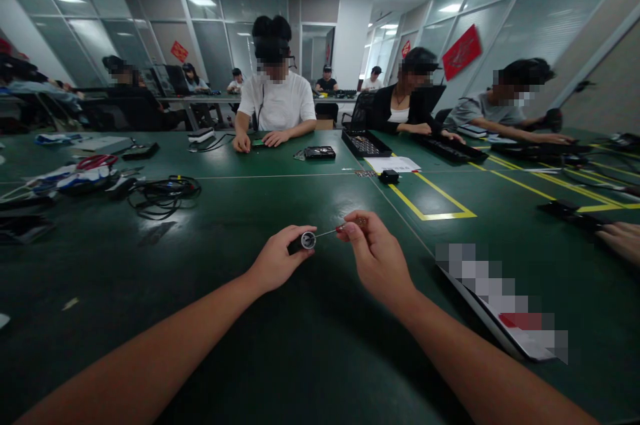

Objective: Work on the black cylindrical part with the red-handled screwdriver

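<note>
My left hand [277,258] is closed around a small dark cylindrical part [303,242] with a round silvery face turned toward my right hand. My right hand [376,257] pinches a thin screwdriver [341,229] with a reddish handle, and its fine metal shaft points left with the tip at the cylinder's face. Both hands hover just above the dark green table [240,318], near its middle.
A tangle of black cables [163,195] and red-white items [83,175] lie at the left. A flat tray [500,308] sits at my right, beside another person's hand [620,238]. Yellow tape lines [435,201], a small black box [389,176] and trays lie beyond. Several people sit opposite.
</note>
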The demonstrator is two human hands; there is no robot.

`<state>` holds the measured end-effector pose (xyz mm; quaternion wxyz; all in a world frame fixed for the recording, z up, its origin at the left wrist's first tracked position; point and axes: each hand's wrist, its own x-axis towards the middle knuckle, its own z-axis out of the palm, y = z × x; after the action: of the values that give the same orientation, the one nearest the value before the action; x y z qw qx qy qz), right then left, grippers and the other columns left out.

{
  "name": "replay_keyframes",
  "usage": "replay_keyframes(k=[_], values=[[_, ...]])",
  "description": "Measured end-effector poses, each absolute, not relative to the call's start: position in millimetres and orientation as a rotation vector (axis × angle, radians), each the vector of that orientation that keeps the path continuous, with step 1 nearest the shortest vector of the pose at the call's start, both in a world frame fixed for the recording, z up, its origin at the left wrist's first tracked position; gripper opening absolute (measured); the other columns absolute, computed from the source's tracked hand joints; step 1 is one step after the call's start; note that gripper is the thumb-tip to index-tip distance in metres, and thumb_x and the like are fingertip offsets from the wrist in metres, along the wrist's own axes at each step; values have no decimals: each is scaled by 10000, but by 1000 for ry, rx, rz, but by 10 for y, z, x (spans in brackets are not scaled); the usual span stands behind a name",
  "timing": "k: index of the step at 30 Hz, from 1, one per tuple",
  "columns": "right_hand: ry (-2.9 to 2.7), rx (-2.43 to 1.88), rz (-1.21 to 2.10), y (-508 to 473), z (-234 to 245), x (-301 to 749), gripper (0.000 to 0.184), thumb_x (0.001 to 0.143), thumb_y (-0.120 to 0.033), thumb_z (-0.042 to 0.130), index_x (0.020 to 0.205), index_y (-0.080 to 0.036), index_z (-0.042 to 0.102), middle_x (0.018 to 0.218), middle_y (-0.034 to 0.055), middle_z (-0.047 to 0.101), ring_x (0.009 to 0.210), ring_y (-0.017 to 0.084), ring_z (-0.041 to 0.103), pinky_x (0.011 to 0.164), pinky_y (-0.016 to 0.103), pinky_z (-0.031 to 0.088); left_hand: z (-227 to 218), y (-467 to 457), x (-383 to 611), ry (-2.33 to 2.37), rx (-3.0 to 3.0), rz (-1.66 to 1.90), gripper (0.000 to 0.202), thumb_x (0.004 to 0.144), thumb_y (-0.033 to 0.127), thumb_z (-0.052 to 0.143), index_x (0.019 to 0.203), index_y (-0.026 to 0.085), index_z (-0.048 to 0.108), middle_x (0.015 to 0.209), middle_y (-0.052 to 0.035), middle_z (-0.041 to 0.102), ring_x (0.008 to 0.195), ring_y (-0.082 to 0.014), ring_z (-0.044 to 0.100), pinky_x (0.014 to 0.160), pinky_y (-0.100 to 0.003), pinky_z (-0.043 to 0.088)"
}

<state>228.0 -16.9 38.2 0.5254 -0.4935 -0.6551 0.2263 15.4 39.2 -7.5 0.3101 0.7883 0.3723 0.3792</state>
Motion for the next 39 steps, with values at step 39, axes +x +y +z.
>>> replay_keyframes(k=[39], values=[[-1820,-1241,434,-288,451,2202,326,1051,-421,435,1080,-252,713,704,-3,673,590,177,632,572,304,443,-70,389,165,1072,2080,1050,372,867,137,683,1225,238,690,1177,-65,692,1125,-236,644,1024,-434,494]])
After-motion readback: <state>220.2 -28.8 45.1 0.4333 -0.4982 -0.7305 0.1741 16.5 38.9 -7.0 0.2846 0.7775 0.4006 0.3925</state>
